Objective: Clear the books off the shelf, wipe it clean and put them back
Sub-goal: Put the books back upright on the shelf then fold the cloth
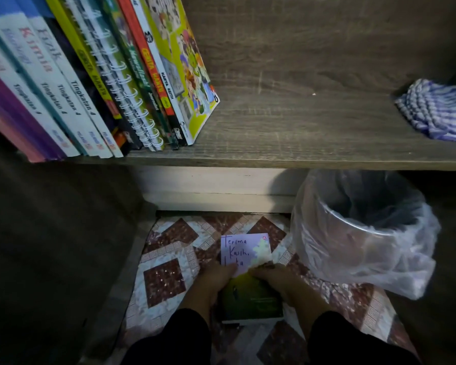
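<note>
Home study corner, wooden shelf (pixel 300 122) of schoolbooks (pixel 71 88), patterned floor tiles (pixel 166 262), lined bin (pixel 363 233)

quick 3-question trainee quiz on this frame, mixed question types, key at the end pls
1. True or false: the striped cloth lies on the floor tiles.
2. Which hands touch the green book? A) left hand only B) right hand only C) both
3. Fill in: the bin standing under the shelf is lined with a clear plastic ____.

Key: 1 false, it lies on the shelf, at its right end. 2 C. 3 bag.
</note>
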{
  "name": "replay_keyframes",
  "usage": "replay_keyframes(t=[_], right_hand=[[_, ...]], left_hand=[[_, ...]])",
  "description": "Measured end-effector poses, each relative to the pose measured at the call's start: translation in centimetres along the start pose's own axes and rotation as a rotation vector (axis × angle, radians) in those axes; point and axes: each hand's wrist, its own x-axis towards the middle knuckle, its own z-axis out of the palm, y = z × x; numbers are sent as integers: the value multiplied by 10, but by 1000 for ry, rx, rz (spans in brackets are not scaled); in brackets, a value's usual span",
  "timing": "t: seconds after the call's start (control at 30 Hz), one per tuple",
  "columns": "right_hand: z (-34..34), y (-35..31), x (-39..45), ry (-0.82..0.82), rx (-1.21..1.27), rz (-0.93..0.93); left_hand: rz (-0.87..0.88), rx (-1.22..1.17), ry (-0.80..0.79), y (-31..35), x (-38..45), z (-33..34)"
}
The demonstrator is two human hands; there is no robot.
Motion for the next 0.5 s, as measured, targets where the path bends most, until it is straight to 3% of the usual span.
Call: replay_keyframes(t=[0.1,0.2,0.37,0.5], right_hand=[[-1,-1,2,-3,66,36],[-3,-1,0,-35,149,108],[-10,-6,-11,-45,205,165],[-12,-6,-18,-125,269,179]], left_hand=[[-77,-170,-40,3,-3,4],[-83,-177,-38,29,-52,9],[-76,-182,-27,28,-63,10],[-92,-362,-69,16,-73,15]])
